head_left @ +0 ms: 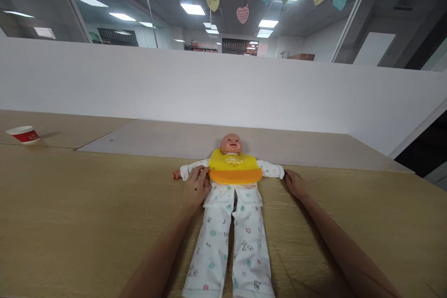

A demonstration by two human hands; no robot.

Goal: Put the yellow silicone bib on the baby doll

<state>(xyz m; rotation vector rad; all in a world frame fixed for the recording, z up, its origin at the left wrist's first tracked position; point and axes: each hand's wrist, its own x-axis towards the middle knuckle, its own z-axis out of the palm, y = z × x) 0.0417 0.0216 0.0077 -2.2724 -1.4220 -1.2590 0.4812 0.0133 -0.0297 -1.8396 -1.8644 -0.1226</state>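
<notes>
A baby doll [232,141] lies face up on the table in front of me, its arms spread wide. It wears a white printed top and white printed trousers [214,242], with a yellow and orange bib [234,170] over the chest. My left hand [197,189] rests on the sleeve at the bib's left edge, fingers a little apart and touching the cloth. At the other sleeve's end, my right hand [295,184] has its fingers closed at the cuff [280,172]; the doll's hand there is hidden.
A red and white paper cup [24,134] stands at the far left of the wooden table [87,223]. Behind a grey-white panel [296,145] rises a white wall [174,88]. Above it, glass panes carry several heart-shaped paper notes [242,14].
</notes>
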